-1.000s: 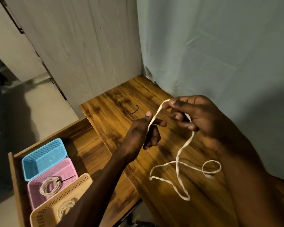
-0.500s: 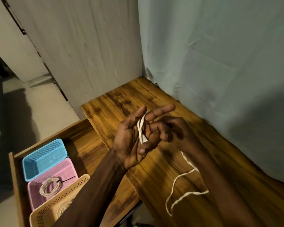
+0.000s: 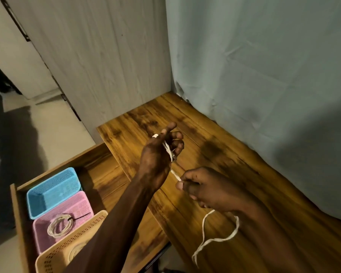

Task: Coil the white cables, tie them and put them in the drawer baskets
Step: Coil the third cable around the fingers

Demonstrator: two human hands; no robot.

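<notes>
Three baskets: one blue (image 3: 53, 192), one pink (image 3: 67, 217), one beige (image 3: 71, 247); two hands (image 3: 158, 154) (image 3: 207, 190).

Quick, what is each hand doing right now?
Left hand: holds the cable wound round its fingers.
Right hand: pinches the same cable.

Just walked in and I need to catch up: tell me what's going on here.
A person is coiling a white cable over a wooden table. The left hand holds the wound loops; the right hand pinches the strand and feeds it. The loose tail lies on the table. In the open drawer, the pink basket already holds a tied coil; the blue basket looks empty.
</notes>
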